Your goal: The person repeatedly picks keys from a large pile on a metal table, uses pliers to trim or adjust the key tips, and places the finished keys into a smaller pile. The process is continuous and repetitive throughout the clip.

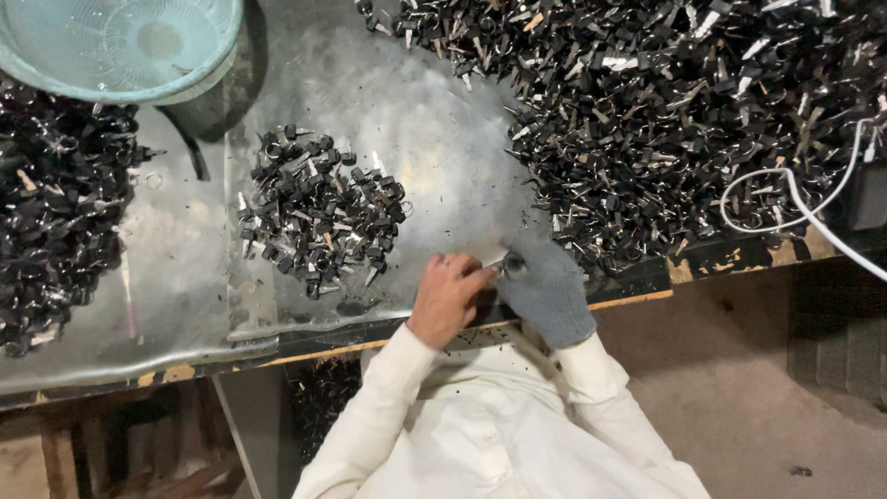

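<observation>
**Step in hand (judged):** one small piece [502, 263], dark head with a pale metal blade, is being worked between both hands at lower centre of the frame, over the near edge of the surface [443, 139].

**Left hand** [448, 298]: bare, fingers curled, pinching the piece.

**Right hand** [547, 294]: grey glove, closed round its dark head.

**Next move calls for:** a firm pinch and a steady counter-hold.

**Nearby:** small pile [319, 214] centre left; large heap [665, 111] upper right; third heap [46, 212] at left edge.

**Unclear:** the piece's form, mostly covered by fingers; both outer heaps are cut off.
</observation>
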